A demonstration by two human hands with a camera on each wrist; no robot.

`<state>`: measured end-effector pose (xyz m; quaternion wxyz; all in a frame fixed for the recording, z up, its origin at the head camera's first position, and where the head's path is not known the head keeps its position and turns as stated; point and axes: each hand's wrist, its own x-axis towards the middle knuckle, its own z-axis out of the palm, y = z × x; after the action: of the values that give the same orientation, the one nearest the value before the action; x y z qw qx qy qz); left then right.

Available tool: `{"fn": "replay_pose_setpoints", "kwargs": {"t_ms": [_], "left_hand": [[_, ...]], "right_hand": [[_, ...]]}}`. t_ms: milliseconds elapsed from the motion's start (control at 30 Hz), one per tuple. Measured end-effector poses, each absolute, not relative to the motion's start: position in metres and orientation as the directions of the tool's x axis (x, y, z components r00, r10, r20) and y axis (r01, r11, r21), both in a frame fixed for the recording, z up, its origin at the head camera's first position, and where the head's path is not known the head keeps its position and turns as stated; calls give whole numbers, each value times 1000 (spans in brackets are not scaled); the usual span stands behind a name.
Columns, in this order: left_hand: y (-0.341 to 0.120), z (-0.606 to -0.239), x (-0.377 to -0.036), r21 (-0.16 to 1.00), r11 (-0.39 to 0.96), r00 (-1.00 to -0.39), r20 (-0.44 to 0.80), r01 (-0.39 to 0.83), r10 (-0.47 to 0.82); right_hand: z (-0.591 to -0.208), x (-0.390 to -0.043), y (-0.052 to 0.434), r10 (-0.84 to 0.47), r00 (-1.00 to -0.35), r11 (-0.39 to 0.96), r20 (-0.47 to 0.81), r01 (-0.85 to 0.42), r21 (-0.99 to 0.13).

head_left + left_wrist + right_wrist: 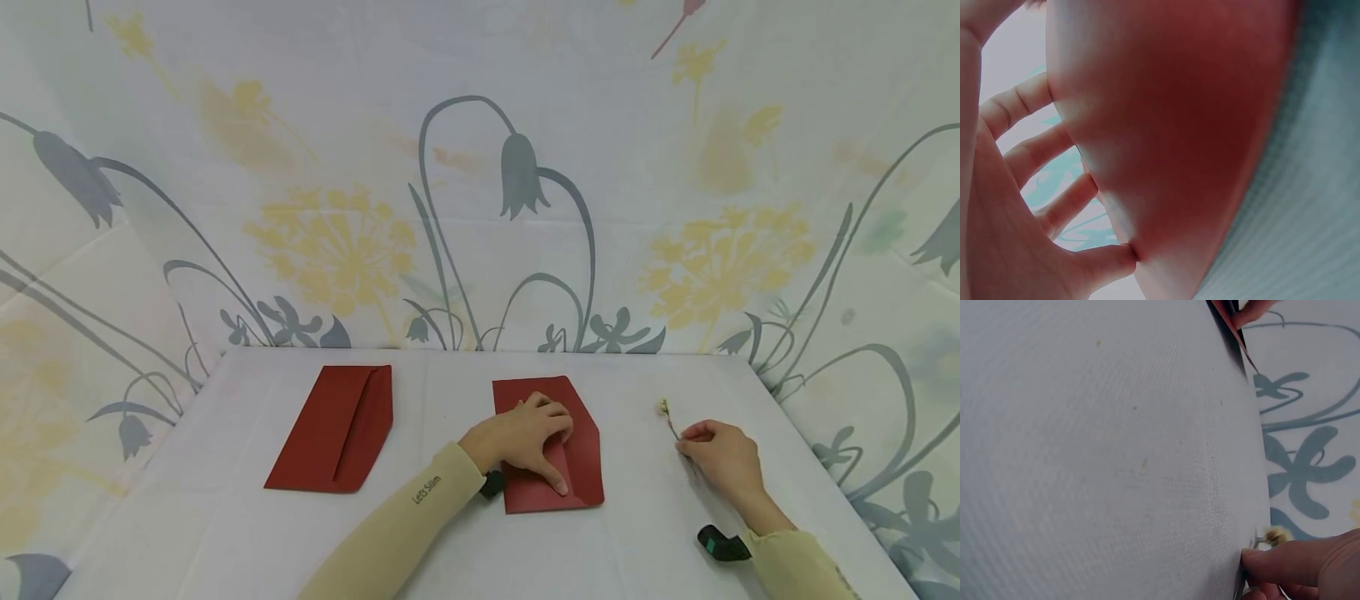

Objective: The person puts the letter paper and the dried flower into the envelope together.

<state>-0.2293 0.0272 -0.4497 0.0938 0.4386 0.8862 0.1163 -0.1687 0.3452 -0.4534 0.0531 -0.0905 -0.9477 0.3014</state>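
A red envelope [553, 389] lies on the white cloth in the middle, its flap unfolded to the right. Across it reaches my left hand [528, 433], with thumb and fingertips spread and pressing on the paper. The left wrist view shows these fingertips against the red envelope [1166, 137] from close up. To the right, my right hand [723, 458] pinches the thin stem of a small dried flower [663, 408] between thumb and fingers. Its pale yellow head [1277, 535] sticks out past the fingertips in the right wrist view.
A second red envelope [318, 429] lies at the left, its flap also unfolded to the right. White cloth [442, 400] covers the table. A flower-printed curtain [480, 183] stands behind and along both sides. Small dark specks [1144, 463] lie on the cloth.
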Motion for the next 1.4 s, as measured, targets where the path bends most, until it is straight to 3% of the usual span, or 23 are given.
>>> {"fn": "replay_pose_setpoints", "kwargs": {"t_ms": [700,1000,1400], "left_hand": [[28,-452,-228,287,587,-595,-67,757,801],[28,-452,-229,282,586,-595,-61,760,801],[28,-449,-228,277,586,-593,-65,762,802]], "right_hand": [[-454,-169,342,136,-990,801,-20,122,-586],[-450,-165,350,130,-991,757,-25,116,-643],[-443,-161,352,107,-984,602,-141,177,-779]]}}
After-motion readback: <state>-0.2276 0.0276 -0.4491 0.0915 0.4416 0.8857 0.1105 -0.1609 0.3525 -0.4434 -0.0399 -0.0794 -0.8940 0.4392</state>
